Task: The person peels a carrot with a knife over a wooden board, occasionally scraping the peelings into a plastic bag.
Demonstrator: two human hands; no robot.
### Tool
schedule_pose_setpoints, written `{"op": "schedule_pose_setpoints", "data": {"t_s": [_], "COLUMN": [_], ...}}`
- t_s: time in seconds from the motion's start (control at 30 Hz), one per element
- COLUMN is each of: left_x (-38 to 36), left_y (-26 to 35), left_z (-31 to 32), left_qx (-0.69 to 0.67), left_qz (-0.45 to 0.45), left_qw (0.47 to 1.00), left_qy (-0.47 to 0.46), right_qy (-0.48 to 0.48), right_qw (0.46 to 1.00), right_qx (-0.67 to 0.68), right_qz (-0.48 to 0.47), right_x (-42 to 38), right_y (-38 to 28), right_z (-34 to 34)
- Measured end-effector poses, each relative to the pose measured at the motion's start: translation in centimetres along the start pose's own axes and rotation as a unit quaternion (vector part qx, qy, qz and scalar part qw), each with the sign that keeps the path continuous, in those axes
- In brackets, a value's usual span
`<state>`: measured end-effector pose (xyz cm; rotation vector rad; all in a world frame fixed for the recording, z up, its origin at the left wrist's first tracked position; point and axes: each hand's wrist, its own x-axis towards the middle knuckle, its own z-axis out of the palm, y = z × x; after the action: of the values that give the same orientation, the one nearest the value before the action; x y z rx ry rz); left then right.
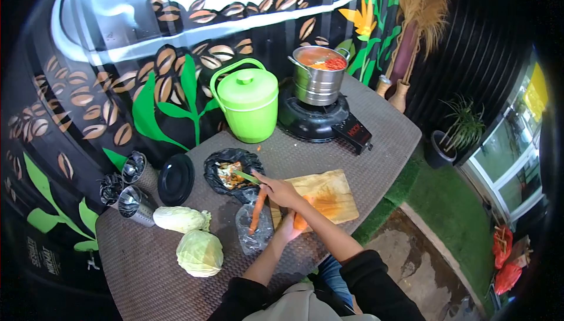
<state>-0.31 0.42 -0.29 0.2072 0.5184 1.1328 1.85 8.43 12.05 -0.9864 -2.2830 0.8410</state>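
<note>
Left hand (287,230) now, fingers wrapped round a carrot (301,221) at the near edge of the board (342,187) (likely light, stiff, slick; best gripped endwise)! Right hand (278,192) clasps a knife (244,176), left of the board!

pot (318,90): shiny metal | board (336,187): wood | bucket (254,115): smooth plastic | tabletop (144,268): textured

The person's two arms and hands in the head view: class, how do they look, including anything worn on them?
The left hand and right hand are bare, with no gloves showing. The black cloth left sleeve and matching black right sleeve end well short of the wrists. No watch shows; rings are too small to tell.
</note>
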Motion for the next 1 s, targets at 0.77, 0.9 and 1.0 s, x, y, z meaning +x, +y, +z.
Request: {"op": "schedule_pose_setpoints", "data": {"t_s": [0.77,0.9,1.0], "left_x": [0.5,-0.3,-0.3], "left_y": [0.3,1.1,1.2], "left_z": [0.3,1.7,2.7], "left_qx": [-0.023,0.004,0.041], "left_qz": [-0.013,-0.017,-0.005], "left_qw": [0.999,0.999,0.999], "left_qy": [-0.023,-0.050,-0.011], "right_qy": [0.022,0.154,0.184], "right_qw": [0.995,0.985,0.972], "right_qx": [-0.080,0.039,0.107], "right_qz": [0.054,0.062,0.100], "right_x": [3.8,-1.6,-7.5], "right_y": [0.9,2.4,3.2], "right_z": [-0.8,-5.0,-8.2]}}
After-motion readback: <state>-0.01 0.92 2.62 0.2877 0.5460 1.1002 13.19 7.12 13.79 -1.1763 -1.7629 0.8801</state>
